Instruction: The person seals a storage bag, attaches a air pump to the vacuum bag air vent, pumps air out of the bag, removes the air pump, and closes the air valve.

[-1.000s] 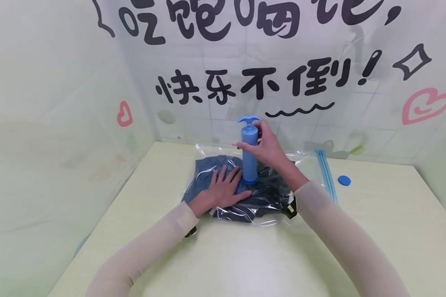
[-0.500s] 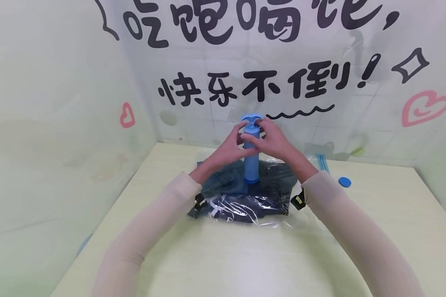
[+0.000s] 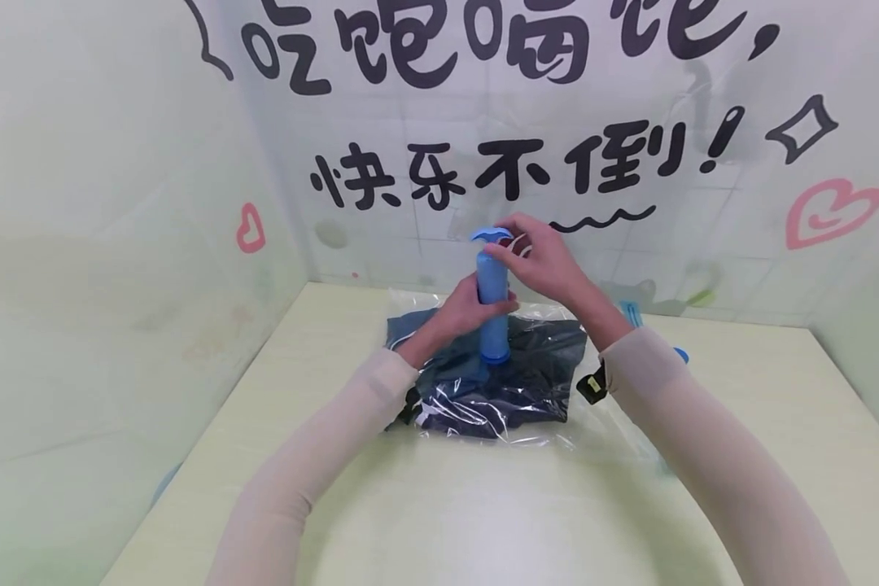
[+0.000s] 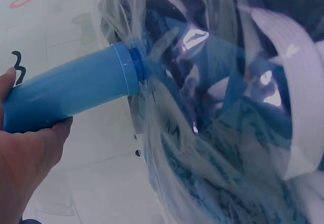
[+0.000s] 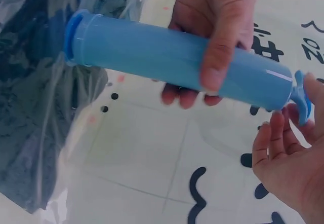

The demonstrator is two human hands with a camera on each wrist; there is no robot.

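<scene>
Entirely blue, smooth cylindrical pump (image 3: pixel 492 280)

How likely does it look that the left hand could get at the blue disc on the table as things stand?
Probably not: the left hand grips the blue pump, and in the head view the right sleeve lies in the way, hiding part of the blue disc.

Head view downward, wrist close-ups, pump (image 3: pixel 493 281) shared
</scene>
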